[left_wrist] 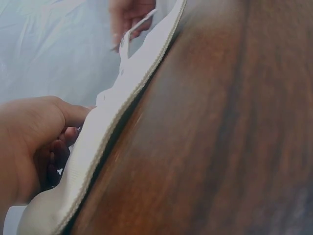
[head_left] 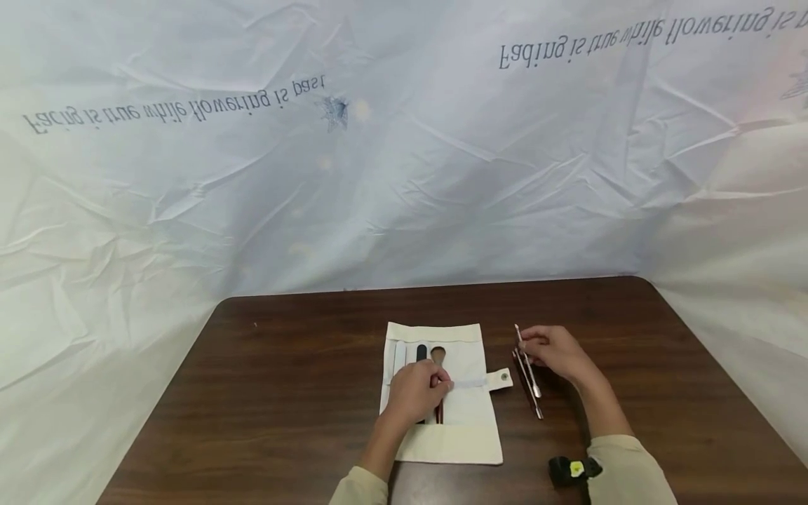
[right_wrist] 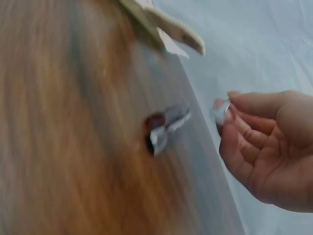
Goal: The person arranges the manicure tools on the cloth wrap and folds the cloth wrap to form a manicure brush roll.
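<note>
A cream fabric tool roll (head_left: 467,445) lies unfolded on the table, with a pale elastic band (head_left: 470,384) across its middle. My left hand (head_left: 416,389) is over the roll, thumb and forefinger pinching the band beside a makeup brush (head_left: 438,354). In the left wrist view, the roll's edge (left_wrist: 115,120) hides the fingertips of this hand (left_wrist: 36,142). To the right of the roll, my right hand (head_left: 555,351) pinches a slim silver cuticle pusher (head_left: 535,388) near its upper end. Close beside it lies another slim metal tool (head_left: 539,410), blurred in the right wrist view.
A black nail file (head_left: 421,349) and a pale file (head_left: 400,356) sit left of the brush in the roll. The roll's snap tab (head_left: 501,379) sticks out toward the metal tools. Behind the brown wooden table (head_left: 284,393) hangs a white printed sheet (head_left: 379,175).
</note>
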`<act>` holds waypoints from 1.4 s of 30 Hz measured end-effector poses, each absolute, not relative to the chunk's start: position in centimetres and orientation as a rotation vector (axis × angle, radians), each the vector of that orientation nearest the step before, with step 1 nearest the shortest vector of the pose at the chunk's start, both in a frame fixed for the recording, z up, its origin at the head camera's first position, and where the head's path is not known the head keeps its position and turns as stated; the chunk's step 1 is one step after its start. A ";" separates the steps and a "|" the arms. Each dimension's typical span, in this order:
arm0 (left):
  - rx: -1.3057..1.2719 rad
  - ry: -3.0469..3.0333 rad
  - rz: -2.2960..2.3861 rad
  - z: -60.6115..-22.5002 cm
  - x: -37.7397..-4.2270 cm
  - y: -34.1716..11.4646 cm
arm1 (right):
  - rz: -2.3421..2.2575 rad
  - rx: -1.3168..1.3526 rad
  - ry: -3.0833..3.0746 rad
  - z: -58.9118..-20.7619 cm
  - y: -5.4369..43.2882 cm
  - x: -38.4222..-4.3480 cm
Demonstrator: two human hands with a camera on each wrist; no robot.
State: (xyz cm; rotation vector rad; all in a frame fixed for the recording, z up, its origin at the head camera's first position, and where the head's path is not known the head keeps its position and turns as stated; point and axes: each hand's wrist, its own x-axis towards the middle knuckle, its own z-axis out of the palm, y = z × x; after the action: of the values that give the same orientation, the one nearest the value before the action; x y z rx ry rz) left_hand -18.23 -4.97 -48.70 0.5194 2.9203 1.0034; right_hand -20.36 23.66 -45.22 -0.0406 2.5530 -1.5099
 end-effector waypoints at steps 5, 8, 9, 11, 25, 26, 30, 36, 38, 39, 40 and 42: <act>0.528 2.917 1.016 -48.6 -18.3 -5.0 | -1.718 -0.048 2.470 -43.9 21.7 -21.0; 0.535 2.911 1.029 -48.6 -18.3 -5.0 | -1.833 -0.025 2.417 -43.3 19.8 -21.5; 0.539 2.910 1.032 -48.6 -18.3 -5.0 | -1.857 -0.020 2.402 -43.2 19.1 -21.7; 0.545 2.908 1.036 -48.7 -18.3 -5.1 | -1.870 -0.009 2.394 -43.3 17.8 -22.0; 0.554 2.892 1.053 -48.7 -18.3 -5.2 | -1.845 0.013 2.288 -45.6 13.5 -23.7; 0.553 2.893 1.054 -48.7 -18.3 -5.2 | -1.822 0.008 2.282 -45.7 13.4 -23.7; 0.549 2.904 1.054 -48.7 -18.3 -5.3 | -1.706 0.008 2.248 -45.8 13.0 -23.5; 0.532 2.916 1.069 -48.6 -18.4 -5.2 | -1.491 -0.041 2.238 -46.1 12.8 -23.0; 0.532 2.925 1.069 -48.7 -18.4 -5.2 | -1.450 -0.052 2.244 -46.1 12.8 -22.9; 0.533 2.927 1.068 -48.7 -18.5 -5.1 | -1.436 -0.046 2.247 -46.2 12.7 -22.9; 0.534 2.930 1.067 -48.7 -18.5 -5.1 | -1.425 -0.048 2.252 -46.2 12.7 -22.9; 0.535 2.934 1.059 -48.9 -18.4 -5.1 | -1.409 -0.048 2.268 -46.3 12.7 -22.8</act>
State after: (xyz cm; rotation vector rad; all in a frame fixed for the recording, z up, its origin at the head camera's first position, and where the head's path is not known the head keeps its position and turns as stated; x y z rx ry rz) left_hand -18.44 -5.08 -48.85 0.5349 2.9343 1.0590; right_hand -22.78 12.68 -46.32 -0.0480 2.2678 -1.4087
